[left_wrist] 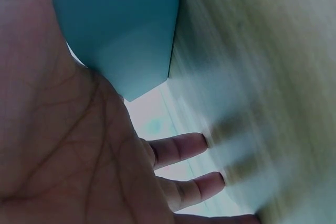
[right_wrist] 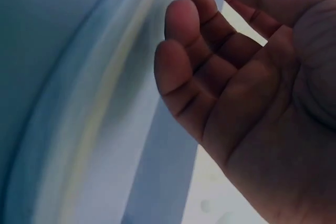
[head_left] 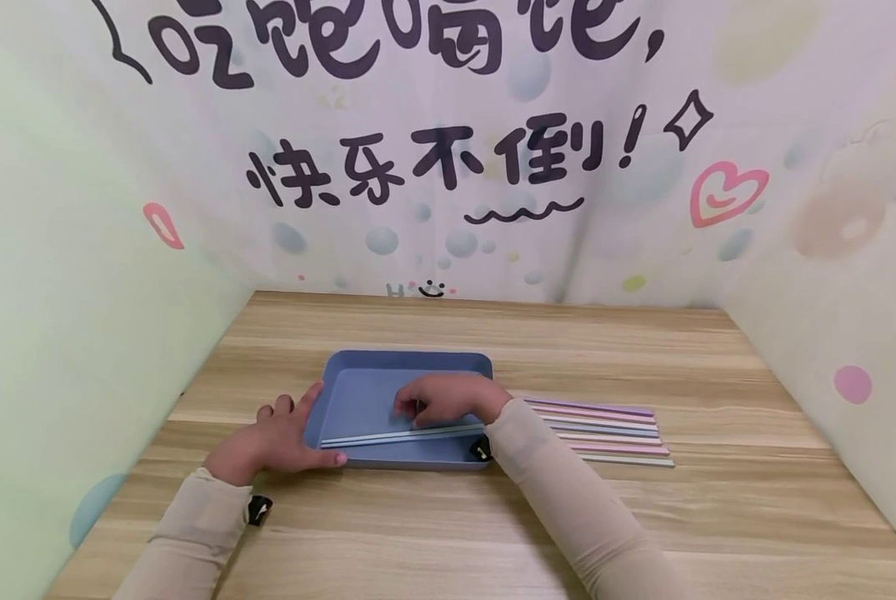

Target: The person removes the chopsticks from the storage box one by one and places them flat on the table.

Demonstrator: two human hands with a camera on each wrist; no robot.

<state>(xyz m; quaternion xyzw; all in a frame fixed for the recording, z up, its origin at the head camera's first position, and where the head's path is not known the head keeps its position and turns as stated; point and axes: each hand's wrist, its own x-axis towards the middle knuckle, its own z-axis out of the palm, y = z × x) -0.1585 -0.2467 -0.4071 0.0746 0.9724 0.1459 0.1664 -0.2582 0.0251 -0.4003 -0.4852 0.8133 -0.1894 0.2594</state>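
A blue rectangular tray (head_left: 365, 387) lies on the table. Inside it, near the front side, two thin pale-blue sticks that look like chopsticks (head_left: 395, 439) lie side by side. My left hand (head_left: 278, 437) rests against the tray's front left corner, thumb along the front rim and another finger at the left rim. In the left wrist view the tray's corner (left_wrist: 121, 30) sits against the palm, and the other fingers (left_wrist: 181, 148) stretch out straight. My right hand (head_left: 448, 398) hovers over the tray above the chopsticks, its fingers (right_wrist: 181, 19) loosely curled around nothing.
Right of the tray, several more chopsticks (head_left: 620, 429) in purple, pink, white and blue lie in a row, partly hidden by the right sleeve. The wooden table (head_left: 417, 533) meets a printed cloth (head_left: 432, 242) at the back and pale walls at both sides.
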